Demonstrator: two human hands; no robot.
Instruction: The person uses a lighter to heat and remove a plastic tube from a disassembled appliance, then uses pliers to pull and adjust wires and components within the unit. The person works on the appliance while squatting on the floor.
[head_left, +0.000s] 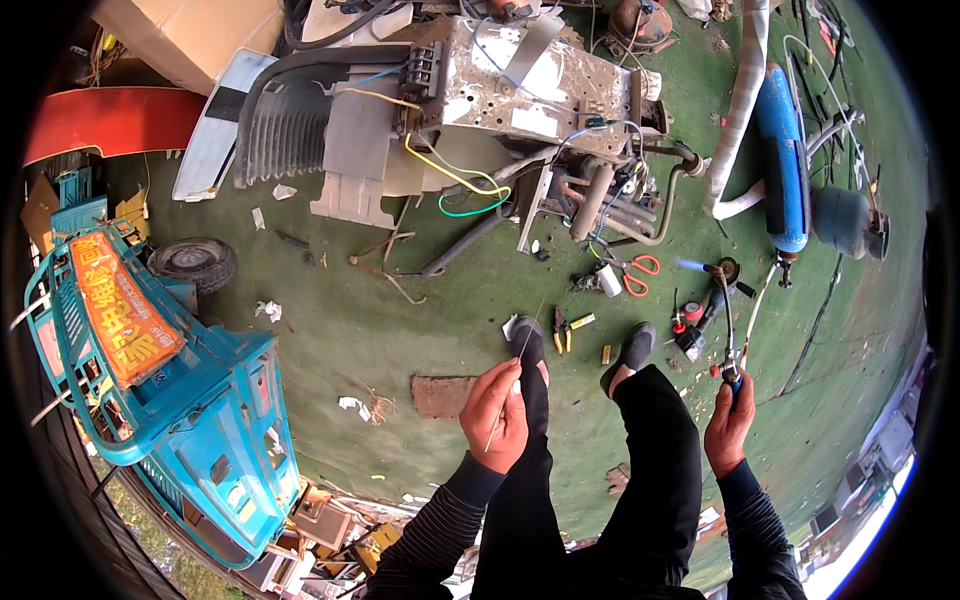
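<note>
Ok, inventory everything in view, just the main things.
Cardboard box: one, tan, upper left
Metal vehicle: one, teal, left
Rubber wheel: one, black, left
Holed metal frame: one, whitish, top
Long metal cylinder: one, blue, right
Loop-handled scissors: one, red, centre
Slim pliers: one, yellow, centre
Thin rod: one, grey, centre
Metal torch: one, dark, right
Slip-on shoes: two, grey, centre
Trousers: one pair, black, bottom
Striped sleeves: two, dark, bottom
Left fingers: one set, bare, around rod
Right fingers: one set, bare, around torch

There are two hands [495,418] [730,430], two shoes [538,352] [637,346], two tanks [782,160] [838,217], one torch [731,373], one rod [524,350], one pair of scissors [630,267], one pair of pliers [560,325].
</note>
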